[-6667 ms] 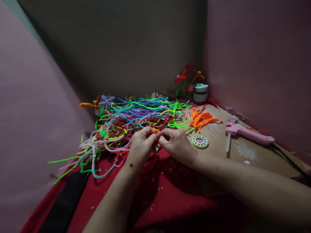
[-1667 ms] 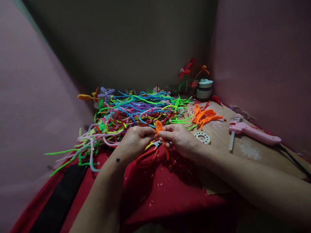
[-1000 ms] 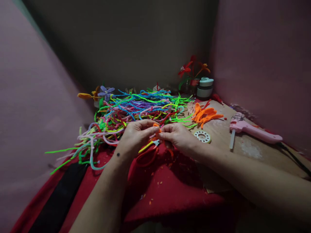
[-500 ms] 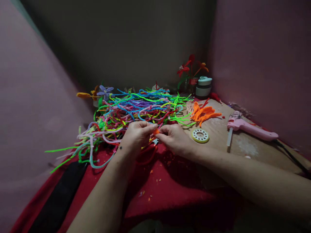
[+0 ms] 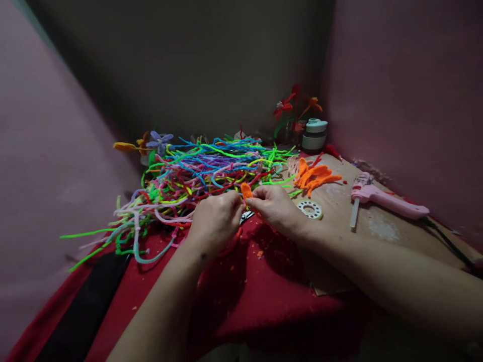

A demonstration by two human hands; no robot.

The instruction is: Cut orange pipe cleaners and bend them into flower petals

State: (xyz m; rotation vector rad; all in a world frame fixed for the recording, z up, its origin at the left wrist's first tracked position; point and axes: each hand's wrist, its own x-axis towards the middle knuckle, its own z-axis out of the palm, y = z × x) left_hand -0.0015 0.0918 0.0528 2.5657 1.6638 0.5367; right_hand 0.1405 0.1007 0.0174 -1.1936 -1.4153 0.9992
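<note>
A small orange pipe-cleaner petal (image 5: 246, 190) stands up between my two hands, over the near edge of a heap of coloured pipe cleaners (image 5: 211, 166). My right hand (image 5: 275, 207) pinches its lower end between thumb and finger. My left hand (image 5: 219, 213) is closed at the petal's base, its fingertips against those of the right; its grip is partly hidden. Below the fingers lie scissors (image 5: 247, 216), their metal part showing and the rest mostly covered by my left hand. More orange petals (image 5: 317, 176) lie in a pile to the right.
On the brown board (image 5: 339, 241) are a pink glue gun (image 5: 392, 200) with a glue stick pointing toward me and a round holed disc (image 5: 310, 209). A lidded jar (image 5: 314, 134) and red flowers (image 5: 286, 106) stand behind. A black strip (image 5: 88, 301) crosses the red cloth (image 5: 256, 301).
The orange petal now sticks up above my fingers, where before it lay between them. My left hand has turned over, knuckles upward. The view has shifted slightly.
</note>
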